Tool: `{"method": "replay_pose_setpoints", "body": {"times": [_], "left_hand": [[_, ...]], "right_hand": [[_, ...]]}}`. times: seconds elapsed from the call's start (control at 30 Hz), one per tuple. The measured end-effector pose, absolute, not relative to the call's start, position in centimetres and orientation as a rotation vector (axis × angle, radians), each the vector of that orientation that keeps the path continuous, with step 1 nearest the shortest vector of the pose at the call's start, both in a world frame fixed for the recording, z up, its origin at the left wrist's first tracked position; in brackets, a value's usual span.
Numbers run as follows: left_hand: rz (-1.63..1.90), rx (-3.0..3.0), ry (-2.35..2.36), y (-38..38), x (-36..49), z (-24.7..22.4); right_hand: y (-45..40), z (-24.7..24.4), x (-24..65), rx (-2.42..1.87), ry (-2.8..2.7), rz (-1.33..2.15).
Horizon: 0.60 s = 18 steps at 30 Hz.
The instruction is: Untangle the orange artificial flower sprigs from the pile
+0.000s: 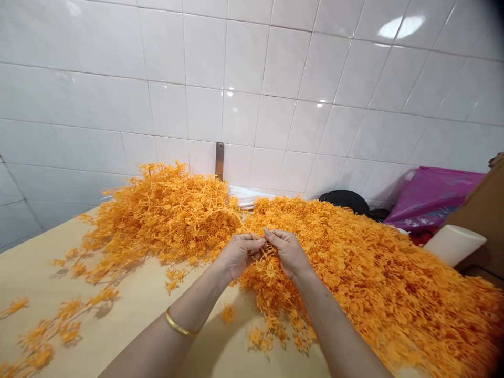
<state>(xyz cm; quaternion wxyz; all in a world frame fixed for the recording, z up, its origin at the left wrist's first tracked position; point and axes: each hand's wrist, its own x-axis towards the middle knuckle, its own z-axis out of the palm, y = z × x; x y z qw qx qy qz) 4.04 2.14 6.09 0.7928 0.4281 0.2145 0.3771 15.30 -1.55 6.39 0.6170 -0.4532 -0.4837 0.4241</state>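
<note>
**Orange sprigs pinched between two hands**

Left hand, gold bangle on its wrist, and right hand just beside each other mid-bench, both grasping one tangled strand between the fingertips. Sprigs heaped along the back edge and across to the right edge, loose bits scattered toward the left front corner. At the back, a white tile wall, an upright metal strip, a round black object, and a magenta plastic bag past the back right corner.
</note>
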Motion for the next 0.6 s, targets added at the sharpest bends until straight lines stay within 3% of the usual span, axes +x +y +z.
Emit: {"method": "replay_pose_setpoints", "body": {"times": [0.3,0.6], "left_hand": [[0.776,0.779,0.235,1.9,3.1,6.6],[0.834,0.939,0.412,2.7,3.7,5.4]], "right_hand": [[-1.9,8.2,18.9,-0.993,-0.575,1.003],[-2.5,8.1,18.0,-1.140,-1.032,1.135]]}}
